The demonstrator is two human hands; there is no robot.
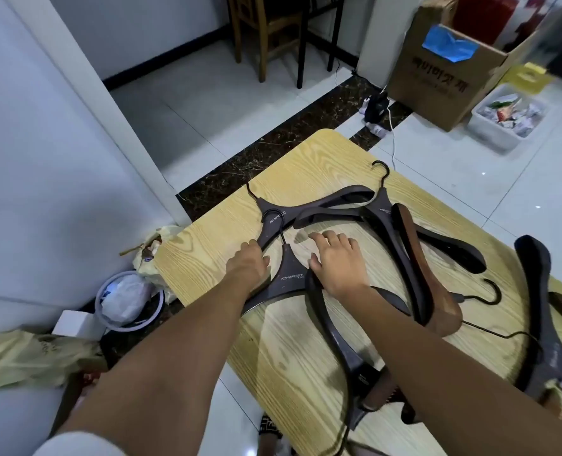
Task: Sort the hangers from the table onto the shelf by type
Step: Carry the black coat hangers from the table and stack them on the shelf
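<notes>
Near edge: dark hanger partly hidden under right forearm, lengthwise near-to-far. Lettered hanger flat on table, hook pointing away, slightly left. Left hand on its arm, fingertips hidden, grip unclear. Right hand beside, fingers spread, relaxed, holding nothing. Brown hanger further right, lengthwise. Farthest hanger: hook pointing away.

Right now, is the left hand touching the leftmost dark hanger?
Touching. Head view: the left hand curls its fingers over the leftmost dark hanger at its lower arm.
</notes>
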